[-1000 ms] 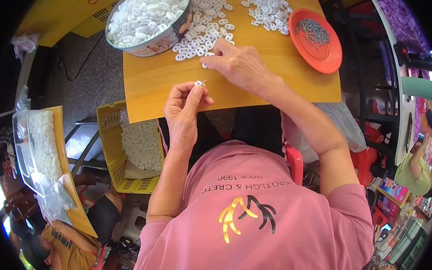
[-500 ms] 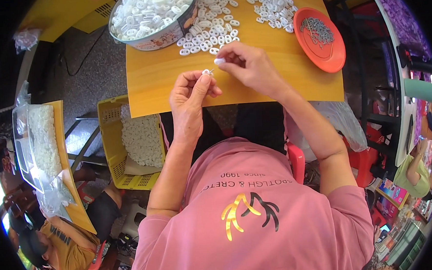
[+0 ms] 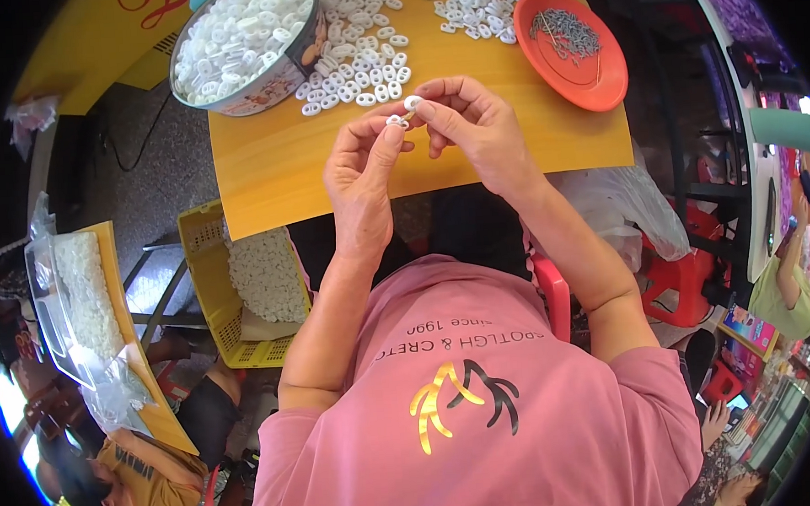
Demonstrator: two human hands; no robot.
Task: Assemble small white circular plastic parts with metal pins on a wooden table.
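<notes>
The pieces [image 3: 413, 102] are white, the plate [image 3: 593, 91] orange-red, the shirt [image 3: 561, 437] pink.

Bare hands close together, each in a pinch.
The left hand [image 3: 363, 180] points up, its thumb [image 3: 382, 155] pressed toward the index finger, the other fingers [image 3: 348, 146] curled behind. The right hand [image 3: 488, 137] leans in from the opposite side, thumb and index finger closed, the rest bent. The two pinches sit just beside each other; whether they touch cannot be told. The left forearm [image 3: 330, 323] runs steeply upward, while the right forearm [image 3: 580, 244] slants inward from a bent right elbow [image 3: 620, 304] held out sideways.
</notes>
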